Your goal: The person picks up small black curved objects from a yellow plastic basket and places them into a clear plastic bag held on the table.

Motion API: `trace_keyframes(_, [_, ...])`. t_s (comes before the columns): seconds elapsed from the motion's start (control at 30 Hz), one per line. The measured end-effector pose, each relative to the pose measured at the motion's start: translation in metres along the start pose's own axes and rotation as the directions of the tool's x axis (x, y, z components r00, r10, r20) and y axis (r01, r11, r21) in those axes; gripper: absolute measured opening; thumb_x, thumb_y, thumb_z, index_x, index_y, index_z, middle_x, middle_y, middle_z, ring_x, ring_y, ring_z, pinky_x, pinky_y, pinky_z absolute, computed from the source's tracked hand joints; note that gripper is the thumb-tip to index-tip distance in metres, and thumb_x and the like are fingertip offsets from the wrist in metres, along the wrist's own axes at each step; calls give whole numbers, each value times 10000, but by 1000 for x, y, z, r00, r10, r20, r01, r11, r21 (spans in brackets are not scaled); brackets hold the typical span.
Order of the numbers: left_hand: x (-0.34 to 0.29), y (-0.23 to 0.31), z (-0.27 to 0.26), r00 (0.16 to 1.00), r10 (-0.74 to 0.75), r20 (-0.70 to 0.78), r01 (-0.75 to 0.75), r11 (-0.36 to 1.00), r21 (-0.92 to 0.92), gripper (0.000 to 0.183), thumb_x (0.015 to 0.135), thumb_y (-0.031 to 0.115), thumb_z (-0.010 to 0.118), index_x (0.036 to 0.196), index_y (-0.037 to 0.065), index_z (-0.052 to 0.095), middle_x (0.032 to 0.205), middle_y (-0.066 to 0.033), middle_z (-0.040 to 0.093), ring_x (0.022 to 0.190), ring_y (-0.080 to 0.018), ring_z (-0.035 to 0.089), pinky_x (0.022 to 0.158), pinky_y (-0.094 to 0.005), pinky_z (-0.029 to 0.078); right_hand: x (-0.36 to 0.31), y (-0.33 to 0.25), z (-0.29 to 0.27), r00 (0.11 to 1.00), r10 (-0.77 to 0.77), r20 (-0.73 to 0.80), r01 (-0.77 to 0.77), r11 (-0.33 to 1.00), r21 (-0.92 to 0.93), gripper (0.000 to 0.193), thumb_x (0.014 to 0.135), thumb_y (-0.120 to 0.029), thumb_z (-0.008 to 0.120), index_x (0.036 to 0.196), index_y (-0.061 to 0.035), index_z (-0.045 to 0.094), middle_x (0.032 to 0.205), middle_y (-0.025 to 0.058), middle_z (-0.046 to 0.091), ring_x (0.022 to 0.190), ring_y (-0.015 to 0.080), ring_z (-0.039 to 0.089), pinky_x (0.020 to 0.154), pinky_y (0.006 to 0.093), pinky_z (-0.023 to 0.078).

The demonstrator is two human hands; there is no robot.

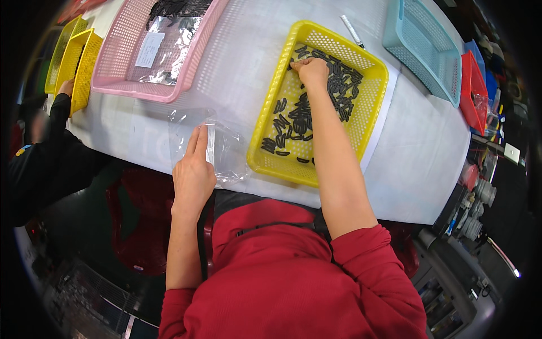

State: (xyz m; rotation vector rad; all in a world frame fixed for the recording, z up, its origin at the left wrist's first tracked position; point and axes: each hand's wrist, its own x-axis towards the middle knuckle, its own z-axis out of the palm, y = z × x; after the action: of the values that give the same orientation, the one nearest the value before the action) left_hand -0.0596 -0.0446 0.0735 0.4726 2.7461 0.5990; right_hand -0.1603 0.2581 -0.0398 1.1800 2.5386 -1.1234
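Note:
A yellow perforated basket point(270, 121) lies in front of me on the table, with many small, elongated black pieces point(303, 116) spread over its bottom. My right hand point(313, 70) reaches into its far left part, fingers bent together in a pinch. A dark piece shows at the fingertips, partly hidden. Left of the basket, a clear plastic bag point(228, 152) rests near the table's front edge. My left hand point(193, 172) is on the bag, index and middle fingers straight and together, the thumb side hidden against the film.
A pink basket point(180, 85) at the far left holds black pieces and a labelled clear bag. A marker pen point(353, 32) lies behind the yellow basket. Light blue point(423, 48) and red baskets point(473, 93) stand right. At far left, another person's hand point(66, 87) touches a yellow basket point(84, 62).

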Motion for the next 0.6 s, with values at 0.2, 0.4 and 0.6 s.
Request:
trace_keyframes(0.2, [-3,-3,1,1000,-14,-11,14,1000,-9,712,680,-106,483,1374,6,368,1360,-218,454,766,-421,620,653,-467,505,11,-6,8,996,92,-6,-92,991,-98,222,701,-209,785,851,-52,737,965,158,696,936,300,664,814,396,518])
trace_keyframes(0.4, [-2,-3,3,1000,-5,-4,5,1000,-6,716,680,-102,486,1377,12,369,1362,-215,454,757,-416,621,637,-459,507,11,12,14,994,35,103,-50,987,154,222,697,-218,787,825,-49,722,962,146,696,915,286,665,805,401,516])
trace_keyframes(0.6, [0,-1,-2,1000,-25,0,25,1000,-2,710,682,-101,492,1374,11,375,1363,-212,455,758,-415,621,638,-452,509,-5,-1,9,998,46,-52,-47,999,-16,222,715,-219,771,885,-87,720,980,123,696,931,298,657,818,397,515])
